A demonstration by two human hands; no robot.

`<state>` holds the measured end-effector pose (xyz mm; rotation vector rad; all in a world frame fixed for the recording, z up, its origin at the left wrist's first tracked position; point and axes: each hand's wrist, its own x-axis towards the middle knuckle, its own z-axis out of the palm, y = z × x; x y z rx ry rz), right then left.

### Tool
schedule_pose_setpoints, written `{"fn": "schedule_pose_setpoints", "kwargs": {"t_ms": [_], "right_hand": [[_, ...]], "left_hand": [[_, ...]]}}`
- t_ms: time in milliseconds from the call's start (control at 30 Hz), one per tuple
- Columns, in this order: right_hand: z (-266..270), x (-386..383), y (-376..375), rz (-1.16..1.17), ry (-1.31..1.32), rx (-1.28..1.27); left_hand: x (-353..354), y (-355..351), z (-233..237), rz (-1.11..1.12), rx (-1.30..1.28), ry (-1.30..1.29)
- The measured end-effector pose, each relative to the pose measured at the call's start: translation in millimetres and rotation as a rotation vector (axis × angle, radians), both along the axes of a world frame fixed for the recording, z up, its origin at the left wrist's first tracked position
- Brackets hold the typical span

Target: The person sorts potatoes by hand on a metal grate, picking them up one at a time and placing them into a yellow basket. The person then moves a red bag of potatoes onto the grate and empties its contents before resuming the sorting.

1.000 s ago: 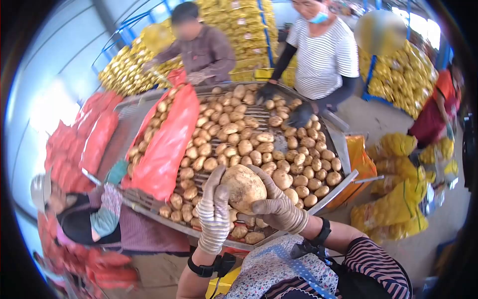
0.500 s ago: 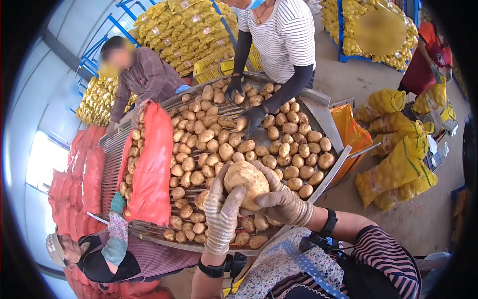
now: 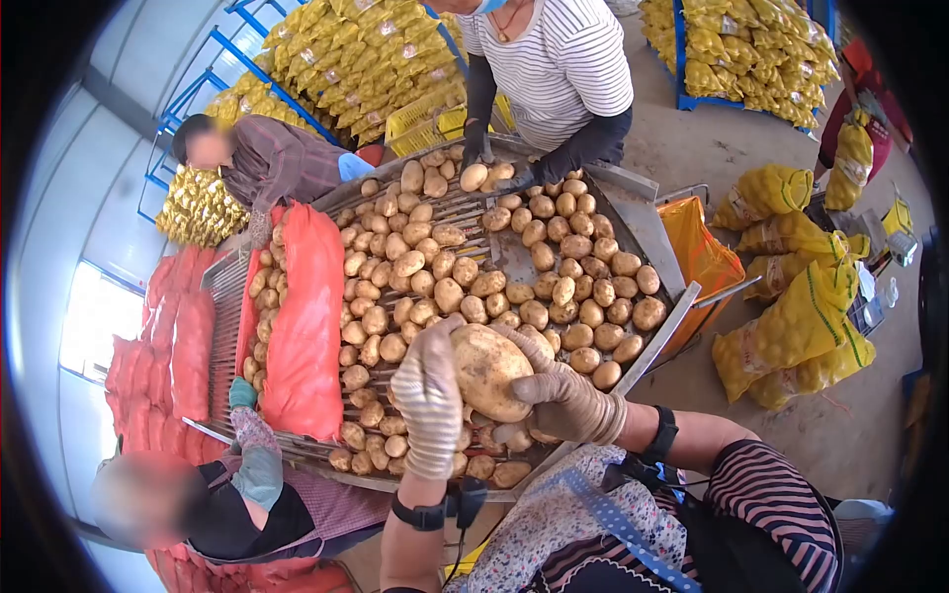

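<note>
Your left hand (image 3: 430,400) and right hand (image 3: 565,403), both in knitted gloves, are clamped on one large potato (image 3: 489,371), left fingers up its near side, right fingers curled under and behind it. You hold it just above the near edge of the slatted worktop (image 3: 643,222). Smaller loose potatoes (image 3: 554,287) cover the worktop beyond and below your hands. A red mesh sack (image 3: 301,326) lies along its left side with potatoes at its edge. An orange bag (image 3: 697,257) hangs at the right end, and filled yellow sacks (image 3: 791,326) lie on the floor near it. Across from you, a person in a striped shirt (image 3: 563,69) reaches dark-gloved hands into the far potatoes.
</note>
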<state>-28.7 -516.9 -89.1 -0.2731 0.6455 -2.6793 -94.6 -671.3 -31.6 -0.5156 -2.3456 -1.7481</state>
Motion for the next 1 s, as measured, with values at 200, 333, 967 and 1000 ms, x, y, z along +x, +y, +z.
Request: {"fn": "schedule_pose_setpoints", "kwargs": {"t_ms": [200, 333, 967, 1000], "right_hand": [[5.9, -6.3, 11.8, -0.195, 0.012, 0.065], [-5.4, -17.9, 22.7, -0.352, 0.118, 0.434], [25.0, -30.5, 77.9, -0.472, 0.345, 1.218], [22.8, -33.8, 81.7, -0.416, 0.381, 1.185]], "left_hand": [[17.1, 13.5, -9.3, -0.002, 0.203, -0.356], [46.8, 40.8, -26.1, -0.251, 0.380, -0.366], [59.3, 50.9, -16.1, -0.190, -0.148, -0.080], [59.1, 48.4, -20.2, -0.197, -0.083, -0.141]]}}
